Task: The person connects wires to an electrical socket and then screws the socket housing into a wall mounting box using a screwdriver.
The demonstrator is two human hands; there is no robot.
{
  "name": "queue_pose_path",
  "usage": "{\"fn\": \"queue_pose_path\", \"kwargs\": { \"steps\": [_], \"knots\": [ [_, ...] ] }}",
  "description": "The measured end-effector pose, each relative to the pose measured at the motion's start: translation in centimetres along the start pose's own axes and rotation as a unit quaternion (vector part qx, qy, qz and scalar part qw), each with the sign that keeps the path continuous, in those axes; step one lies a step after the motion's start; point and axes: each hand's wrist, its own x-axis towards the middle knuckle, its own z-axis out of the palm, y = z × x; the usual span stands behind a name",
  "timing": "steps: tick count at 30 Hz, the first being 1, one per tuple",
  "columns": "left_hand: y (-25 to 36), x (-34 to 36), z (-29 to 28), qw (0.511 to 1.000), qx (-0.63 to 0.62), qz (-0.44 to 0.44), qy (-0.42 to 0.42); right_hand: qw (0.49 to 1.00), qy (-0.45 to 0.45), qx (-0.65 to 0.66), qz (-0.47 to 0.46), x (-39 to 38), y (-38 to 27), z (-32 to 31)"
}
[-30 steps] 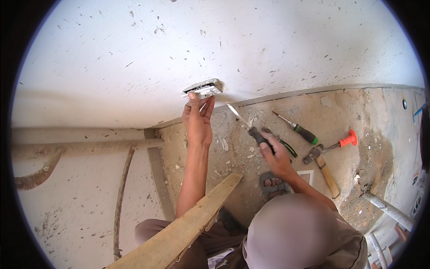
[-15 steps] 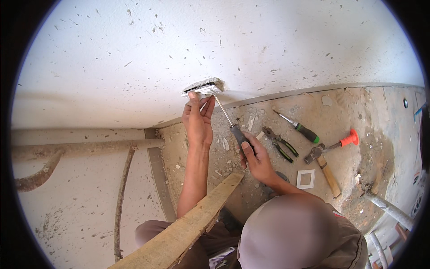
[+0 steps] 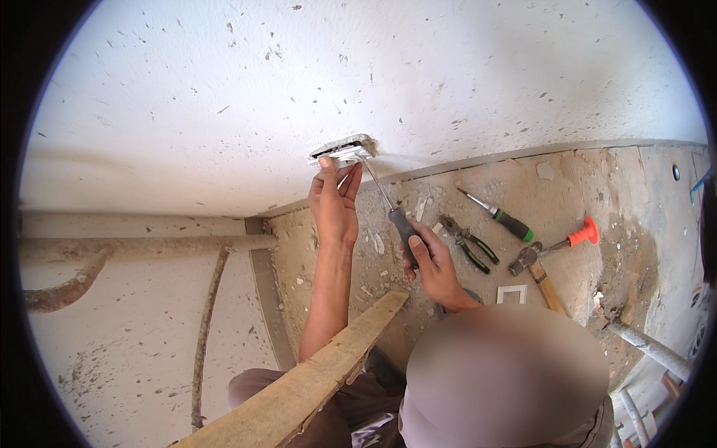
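My left hand (image 3: 334,209) pinches a white wall fitting (image 3: 348,154), a switch or socket by its shape, between thumb and fingers. The fitting sits at the lower edge of a rough-edged opening (image 3: 362,140) in the white wall, with a dark gap behind it. In my right hand (image 3: 437,270) is a screwdriver (image 3: 402,224) with a dark grey handle, gripped with the fingers wrapped round it. Its shaft slants up to the left, and the tip meets the right end of the fitting. Whether the tip sits in a screw is too small to tell.
On the rubble-strewn floor lie pliers (image 3: 470,243), a second screwdriver (image 3: 502,216), a hammer (image 3: 549,287), a red-guarded chisel (image 3: 582,233) and a white square frame (image 3: 513,289). A wooden plank (image 3: 314,373) crosses below my left forearm. A blurred rounded shape (image 3: 508,366) hides my right forearm.
The blurred shape has risen and covers more of the hammer handle and white frame. The view has shifted slightly. Both hands keep their holds on the fitting and screwdriver.
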Motion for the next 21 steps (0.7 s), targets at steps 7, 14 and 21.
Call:
{"fn": "queue_pose_path", "kwargs": {
  "steps": [7,14,21],
  "knots": [
    [0.04,-0.09,0.28,1.000,0.003,-0.004,0.012,1.000,0.014,0.006,-0.018,-0.05,-0.03,0.24],
    [0.17,-0.02,0.33,1.000,0.003,-0.010,0.020,1.000,0.014,0.026,-0.002,0.04,0.22,0.42],
    [0.31,-0.30,0.55,1.000,0.000,-0.005,0.020,0.989,0.003,0.146,0.039,0.05,-0.29,0.23]
  ]
}}
